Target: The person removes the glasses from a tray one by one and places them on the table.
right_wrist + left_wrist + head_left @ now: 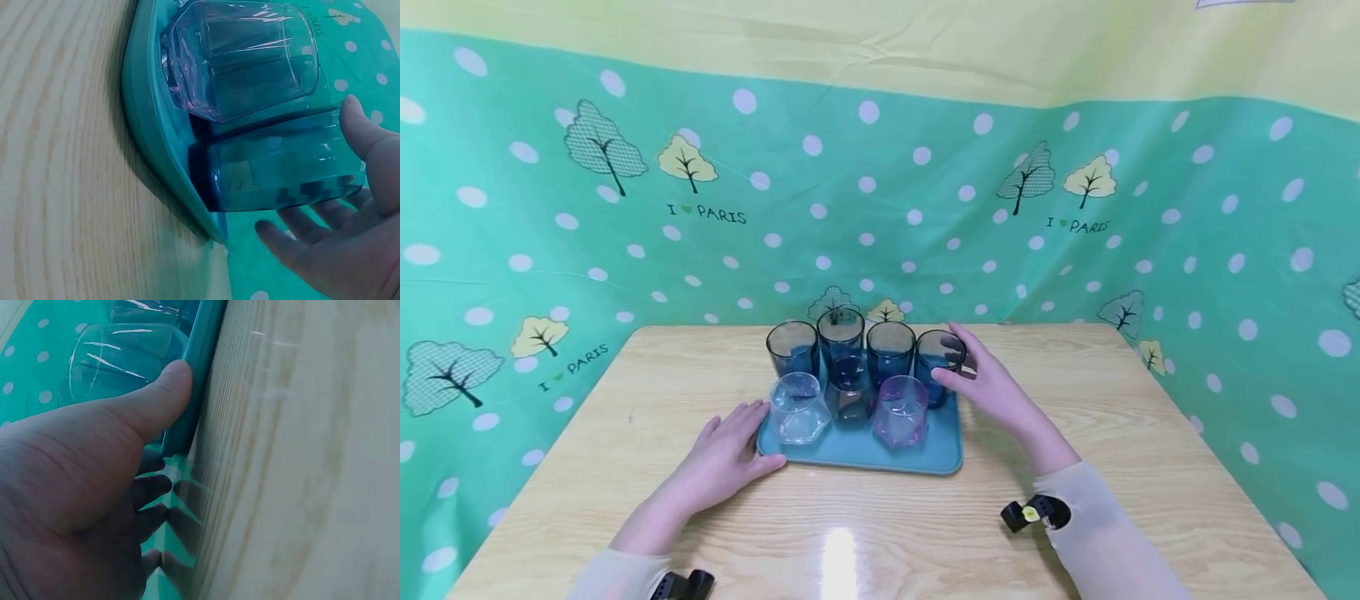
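In the head view, a blue tray [857, 457] lies on the far half of the wooden surface [940, 533], carrying seven glasses. Three blue glasses [841, 335] and a fourth, the rightmost blue glass [928, 360], form the far row; nearer stand a clear glass [800, 417] at left, a greyish glass [852, 404] in the middle and a pinkish-purple glass [901, 417] at right. The left hand [730, 454] is spread at the tray's near left corner, fingers fairly straight along the left side and thumb at the near edge. The right hand [992, 387] is around the rightmost blue glass, thumb on its near side. A green dotted backdrop [865, 187] hangs beyond.

In the left wrist view, the left thumb rests against the tray's rim, just beside the clear glass; the other fingers are partly hidden below it.

In the right wrist view, the right thumb is at the rim of the rightmost blue glass, with the fingers parted on its opposite side; whether they grip it, I cannot tell. The glass stands on the tray, the pinkish-purple one near it.
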Action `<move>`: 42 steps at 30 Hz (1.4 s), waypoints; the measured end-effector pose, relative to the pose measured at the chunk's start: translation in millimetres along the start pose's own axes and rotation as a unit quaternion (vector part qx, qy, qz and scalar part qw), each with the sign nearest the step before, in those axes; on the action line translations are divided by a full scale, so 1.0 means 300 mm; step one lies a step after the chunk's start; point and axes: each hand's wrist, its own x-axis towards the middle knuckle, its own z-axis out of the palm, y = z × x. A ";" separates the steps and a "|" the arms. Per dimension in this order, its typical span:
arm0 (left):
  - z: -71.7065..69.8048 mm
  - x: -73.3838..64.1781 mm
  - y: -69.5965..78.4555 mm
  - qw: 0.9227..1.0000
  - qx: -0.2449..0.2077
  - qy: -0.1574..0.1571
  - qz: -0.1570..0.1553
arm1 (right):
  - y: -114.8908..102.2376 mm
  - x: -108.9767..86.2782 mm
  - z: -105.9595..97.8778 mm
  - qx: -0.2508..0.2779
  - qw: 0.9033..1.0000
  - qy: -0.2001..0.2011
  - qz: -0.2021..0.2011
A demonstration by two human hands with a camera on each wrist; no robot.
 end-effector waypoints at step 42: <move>0.012 -0.047 0.023 1.000 -0.013 0.022 0.007 | 0.065 0.056 0.035 0.092 0.994 0.046 0.027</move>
